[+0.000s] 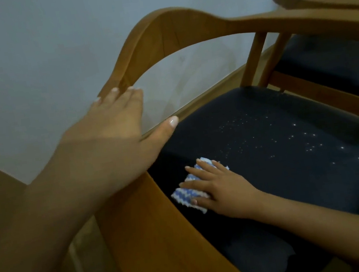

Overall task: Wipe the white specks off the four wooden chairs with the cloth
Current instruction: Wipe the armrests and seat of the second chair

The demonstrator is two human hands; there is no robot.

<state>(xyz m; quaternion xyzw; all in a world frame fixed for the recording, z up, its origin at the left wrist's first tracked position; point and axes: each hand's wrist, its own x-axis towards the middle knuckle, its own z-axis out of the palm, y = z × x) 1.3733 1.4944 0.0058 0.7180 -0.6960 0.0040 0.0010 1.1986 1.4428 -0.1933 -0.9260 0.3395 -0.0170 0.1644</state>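
Dark seat (283,178) edge: cloth (188,195) under right hand (224,188)

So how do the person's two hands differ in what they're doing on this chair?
The left hand rests on the curved wooden rail; the right hand lies lower, on the dark seat cushion. The left hand holds nothing; the right hand presses a blue-and-white cloth flat against the cushion. Both have straight fingers, palm down.
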